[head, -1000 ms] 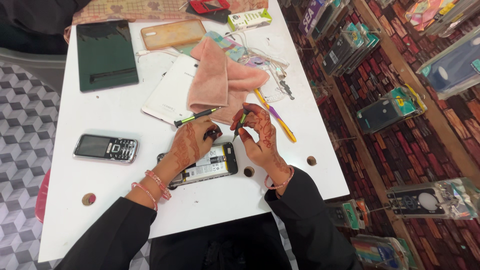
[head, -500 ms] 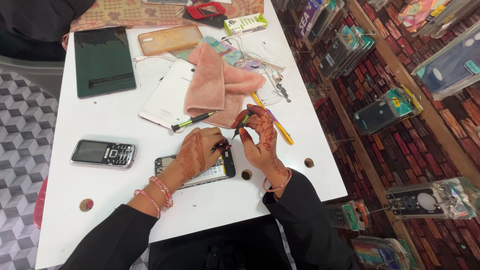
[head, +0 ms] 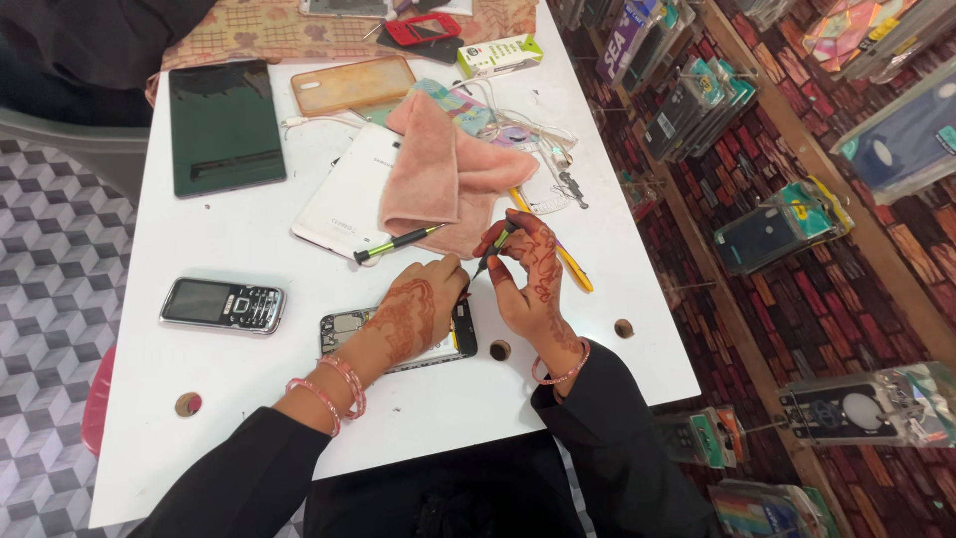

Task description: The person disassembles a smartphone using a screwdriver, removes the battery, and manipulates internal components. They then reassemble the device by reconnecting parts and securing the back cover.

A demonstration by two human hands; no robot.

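Observation:
An opened smartphone (head: 344,329) with its back removed lies flat on the white table (head: 229,379). My left hand (head: 413,309) rests on its upper end, fingers pressing it down. My right hand (head: 528,274) holds a small black-and-green screwdriver (head: 490,255) upright, tip down at the phone's top corner. A second green-handled screwdriver (head: 396,243) lies loose just above my left hand.
A pink cloth (head: 438,174) lies on a white tablet (head: 349,189). A dark tablet (head: 223,125), a tan phone case (head: 351,86), a keypad phone (head: 223,304), a yellow tool (head: 563,261) and cables (head: 528,134) are spread about. Shelves of phone cases (head: 777,229) stand to the right.
My view has drifted slightly, so the table sits a little lower in frame. My left hand has shifted a bit up the phone, and the right hand keeps the screwdriver at its top corner.

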